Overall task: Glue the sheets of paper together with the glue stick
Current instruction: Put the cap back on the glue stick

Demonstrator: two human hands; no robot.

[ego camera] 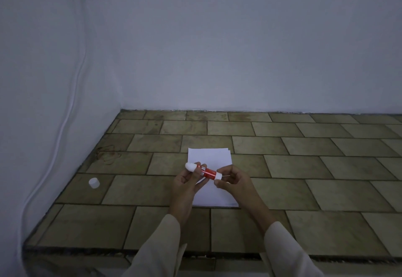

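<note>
A small stack of white paper sheets (208,157) lies on the tiled surface, edges slightly offset. Above its near half I hold a red-and-white glue stick (206,171) sideways, its white glue tip pointing left and uncapped. My left hand (187,184) grips the barrel near the glue end. My right hand (230,181) pinches the white knob at the stick's base. The white cap (94,183) lies apart on the tiles to the left.
The tan tiled surface (304,168) runs to a pale wall at the back and left. A white cable (71,93) hangs down the left wall. The surface's front edge (195,252) lies just below my sleeves.
</note>
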